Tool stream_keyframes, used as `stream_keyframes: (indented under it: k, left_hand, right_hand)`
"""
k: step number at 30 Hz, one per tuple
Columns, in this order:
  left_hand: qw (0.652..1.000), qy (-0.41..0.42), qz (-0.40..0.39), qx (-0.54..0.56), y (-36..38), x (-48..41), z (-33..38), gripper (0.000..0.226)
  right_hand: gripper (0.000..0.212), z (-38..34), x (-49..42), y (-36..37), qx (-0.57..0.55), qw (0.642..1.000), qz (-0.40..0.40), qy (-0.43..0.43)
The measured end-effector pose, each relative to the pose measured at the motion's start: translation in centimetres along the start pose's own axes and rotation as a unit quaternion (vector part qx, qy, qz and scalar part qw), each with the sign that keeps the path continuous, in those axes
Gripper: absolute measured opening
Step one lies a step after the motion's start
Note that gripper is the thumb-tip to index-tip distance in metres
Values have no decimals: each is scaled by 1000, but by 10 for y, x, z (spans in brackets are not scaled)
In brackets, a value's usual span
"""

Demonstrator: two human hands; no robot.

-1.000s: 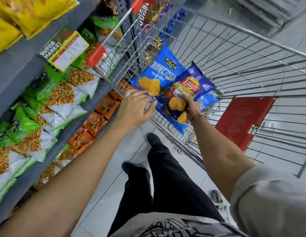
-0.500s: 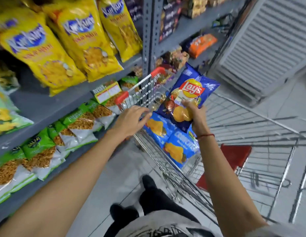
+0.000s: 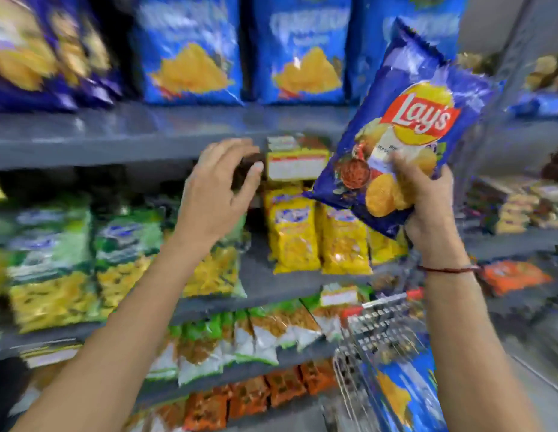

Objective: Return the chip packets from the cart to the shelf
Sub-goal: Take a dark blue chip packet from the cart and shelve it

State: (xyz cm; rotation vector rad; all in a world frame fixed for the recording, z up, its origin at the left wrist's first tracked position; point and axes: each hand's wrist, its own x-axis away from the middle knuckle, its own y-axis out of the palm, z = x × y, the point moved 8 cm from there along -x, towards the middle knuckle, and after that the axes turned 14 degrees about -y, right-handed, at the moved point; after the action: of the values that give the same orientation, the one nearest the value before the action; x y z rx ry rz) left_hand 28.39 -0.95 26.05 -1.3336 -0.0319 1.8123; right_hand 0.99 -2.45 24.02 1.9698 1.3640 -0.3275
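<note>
one packet is up in the air and at least one more waits below. our right hand (image 3: pixel 427 201) pinches the lay's packet (image 3: pixel 405 132) by its lower corner, thumb on the printed front and the other fingers curled behind, so the bag stands tilted with its top leaning right and its face toward us. we judge that grip is chosen to keep the crisps from being crushed and to let the bag be slid upright onto a shelf. our left hand (image 3: pixel 218 194) is raised in front of the grey shelf edge (image 3: pixel 115 141), fingers loosely spread and holding nothing; it looks ready to part or steady the stock, though whether it touches the dark thing behind its fingertips we cannot tell.

the only writing we can read is the red and yellow "lay's" logo; the small print under it is blurred. on the top shelf stand light blue packets (image 3: pixel 190 51) with a yellow chip heap, their names smeared by motion. yellow packets (image 3: pixel 294 232) sit just below the held bag, beside a price label (image 3: pixel 298 165) we cannot read. in the cart (image 3: pixel 374 335), low right, a light blue packet (image 3: pixel 402 397) is not yet returned.
</note>
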Motion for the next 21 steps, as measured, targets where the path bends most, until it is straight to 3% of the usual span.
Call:
stream_keyframes:
  k: [3, 8, 14, 17, 21]
  left_hand:
    - [996, -24, 70, -50, -71, -19, -33, 28]
    - [972, -119, 120, -161, -158, -23, -106, 41]
    - [936, -205, 82, -273, -203, -19, -178, 64]
    - [926, -216, 47, -305, -206, -18, -195, 71]
    - [922, -215, 38, -321, -206, -16, -200, 73]
  right_hand:
    - [18, -9, -11, 75, -46, 997, -53, -24]
    - [20, -10, -13, 194, -112, 984, -136, -37]
    - [33, 11, 0, 313, -132, 969, -206, -27]
    - [45, 26, 11, 363, -110, 966, -233, -8]
    - [45, 47, 30, 420, -105, 957, -272, 8]
